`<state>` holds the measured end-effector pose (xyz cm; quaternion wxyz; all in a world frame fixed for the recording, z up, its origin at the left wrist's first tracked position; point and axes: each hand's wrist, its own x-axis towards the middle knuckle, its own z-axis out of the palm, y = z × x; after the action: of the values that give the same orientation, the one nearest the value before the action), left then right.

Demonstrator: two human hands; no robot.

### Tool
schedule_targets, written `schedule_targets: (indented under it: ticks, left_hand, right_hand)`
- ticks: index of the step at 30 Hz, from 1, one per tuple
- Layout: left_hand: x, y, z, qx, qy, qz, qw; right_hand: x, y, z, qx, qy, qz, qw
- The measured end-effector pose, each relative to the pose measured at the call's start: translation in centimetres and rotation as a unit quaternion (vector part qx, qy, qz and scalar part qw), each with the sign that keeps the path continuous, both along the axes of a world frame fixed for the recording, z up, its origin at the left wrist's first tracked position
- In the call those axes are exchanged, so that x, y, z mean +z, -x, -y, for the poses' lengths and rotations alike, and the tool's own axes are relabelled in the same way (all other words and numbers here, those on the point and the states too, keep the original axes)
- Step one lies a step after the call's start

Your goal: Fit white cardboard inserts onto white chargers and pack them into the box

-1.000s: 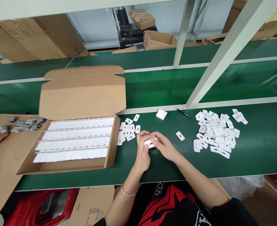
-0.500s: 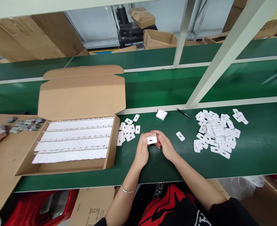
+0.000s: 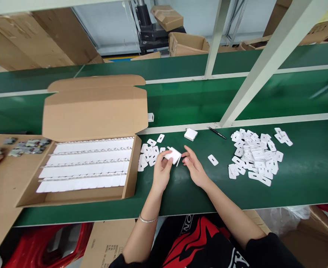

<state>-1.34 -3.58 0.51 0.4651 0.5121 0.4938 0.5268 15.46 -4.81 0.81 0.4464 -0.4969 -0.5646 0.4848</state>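
open carton [image 3: 177,48] way past the hands [image 3: 161,174], red plastic thing [image 3: 23,243] down to their left, clear bag [image 3: 289,219] down right

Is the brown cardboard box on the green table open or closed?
Open: the brown cardboard box has its brown lid raised, showing rows of white pieces.

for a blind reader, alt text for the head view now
A person's left hand holds a small white block over a green workbench, right hand close by. An open cardboard box stands left; white slotted plates lie piled right.
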Motion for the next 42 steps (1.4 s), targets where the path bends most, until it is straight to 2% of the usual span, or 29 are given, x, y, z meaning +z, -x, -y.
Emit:
schedule_targets:
  ticks: [3, 5, 6, 9, 10, 12, 16, 21, 23, 25, 28, 31, 33, 36, 40, 42]
  left_hand:
    - [-0.1, 0.3, -0.3, 0.088, -0.089, -0.111, 0.986]
    - [0.0, 0.4, -0.3, 0.130, -0.100, -0.127, 0.978]
    - [0.0, 0.5, -0.2, 0.143, -0.091, -0.114, 0.979]
    - [0.3, 0.7, 0.1, 0.128, -0.014, 0.019, 0.991]
    - [0.5, 0.8, 0.2, 0.109, 0.019, 0.079, 0.991]
    - [0.7, 0.8, 0.6, 0.074, 0.077, 0.177, 0.978]
    - [0.9, 0.2, 1.6, 0.034, 0.142, 0.248, 0.958]
    - [0.8, -1.2, 2.9, -0.013, 0.177, 0.243, 0.954]
    - [0.7, -1.8, 3.2, -0.018, 0.188, 0.232, 0.954]
    - [0.6, -2.2, 3.5, -0.018, 0.191, 0.219, 0.957]
    - [0.4, -2.7, 3.6, -0.009, 0.171, 0.205, 0.964]
    - [0.4, -2.9, 3.7, -0.003, 0.152, 0.211, 0.966]
    - [0.5, -3.1, 3.8, -0.008, 0.145, 0.218, 0.965]
    - [1.0, -3.4, 4.1, -0.024, 0.133, 0.212, 0.968]
    - [1.7, -3.7, 4.3, -0.018, 0.116, 0.206, 0.971]
    - [2.0, -3.8, 4.3, -0.015, 0.107, 0.209, 0.972]
  right_hand:
    - [1.0, -1.3, -0.1, -0.078, -0.028, 0.093, 0.992]
    - [2.0, -3.1, 0.2, -0.109, -0.057, 0.221, 0.968]
    - [2.5, -4.3, 0.4, -0.117, -0.068, 0.299, 0.945]
    - [3.0, -7.8, 1.2, -0.125, -0.053, 0.493, 0.859]
    - [2.9, -8.8, 1.4, -0.118, -0.040, 0.527, 0.840]
    - [2.4, -10.2, 1.9, -0.098, -0.022, 0.550, 0.829]
    - [1.2, -11.0, 2.4, -0.069, -0.051, 0.528, 0.845]
    - [0.9, -10.7, 1.5, -0.083, -0.105, 0.523, 0.842]
    - [1.1, -10.4, 0.9, -0.100, -0.110, 0.500, 0.853]
    - [1.8, -9.7, 0.6, -0.114, -0.100, 0.439, 0.885]
    - [3.3, -7.8, 0.8, -0.103, -0.067, 0.272, 0.955]
    - [4.9, -5.2, 1.6, -0.057, -0.041, 0.129, 0.989]
    - [5.5, -3.7, 2.1, -0.031, -0.035, 0.085, 0.995]
    - [5.5, -2.1, 2.4, -0.017, -0.033, 0.059, 0.998]
    - [4.4, -1.4, 2.0, -0.061, -0.037, 0.033, 0.997]
    - [3.7, -1.4, 1.7, -0.067, -0.015, -0.007, 0.998]
